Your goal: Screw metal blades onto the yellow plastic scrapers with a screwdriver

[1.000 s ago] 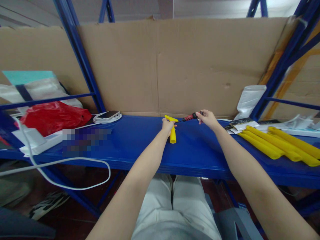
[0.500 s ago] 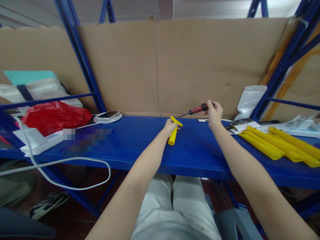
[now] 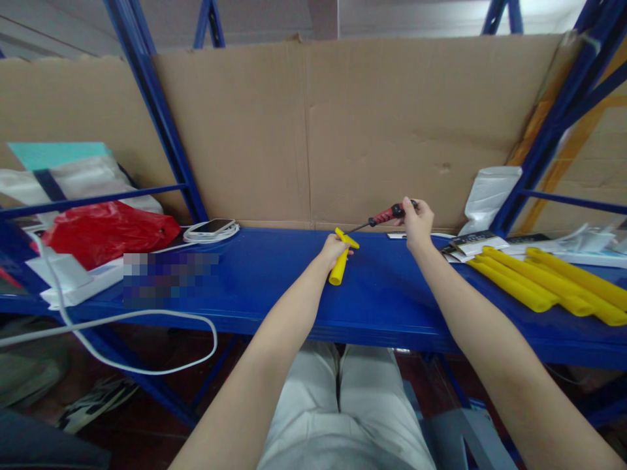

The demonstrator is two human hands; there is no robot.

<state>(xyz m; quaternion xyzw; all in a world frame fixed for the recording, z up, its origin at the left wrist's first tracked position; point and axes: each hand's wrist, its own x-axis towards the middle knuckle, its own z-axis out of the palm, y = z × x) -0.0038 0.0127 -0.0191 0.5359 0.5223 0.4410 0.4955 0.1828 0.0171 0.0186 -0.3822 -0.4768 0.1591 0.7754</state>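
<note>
My left hand (image 3: pixel 334 249) is closed around a yellow T-shaped plastic piece (image 3: pixel 337 270) with a hollow tubular handle, just above the blue shelf top. My right hand (image 3: pixel 418 222) grips the rear end of a red and black screwdriver (image 3: pixel 386 215). The shaft of the screwdriver slants down to the left, and its tip meets the head of the yellow piece. I cannot make out a screw there.
Several yellow plastic pieces (image 3: pixel 548 281) lie at the right, beside black-and-white packets (image 3: pixel 477 242). At the left are a red plastic bag (image 3: pixel 110 232), a phone (image 3: pixel 214 226) on a coiled white cable, and a power strip (image 3: pixel 81 290). A cardboard sheet (image 3: pixel 245 130) stands behind.
My right hand and the screwdriver have shifted very slightly to the left. The left hand keeps its hold on the yellow piece, nearly still.
</note>
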